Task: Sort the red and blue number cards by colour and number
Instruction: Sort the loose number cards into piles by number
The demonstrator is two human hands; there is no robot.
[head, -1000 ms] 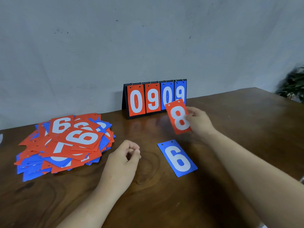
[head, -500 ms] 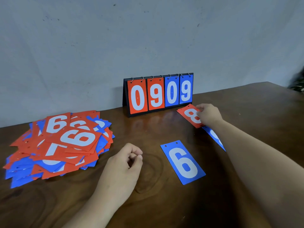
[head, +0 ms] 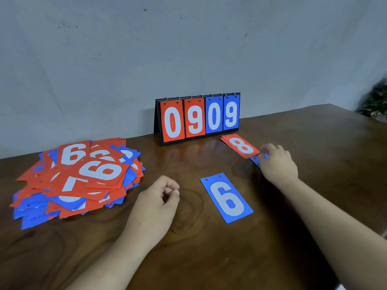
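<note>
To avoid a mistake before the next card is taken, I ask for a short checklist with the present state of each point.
1. Red 8 flat on the table: ok.
2. Right hand free of the red 8: cannot tell; its fingertips are at the card's corner.
3. Left hand empty: ok; curled, nothing seen in it.
4. Blue 6 apart from the red 8: ok.
5. Number readable on the blue card under the right hand: not ok; mostly hidden.
6. Pile sorted: not ok; red and blue mixed.
</note>
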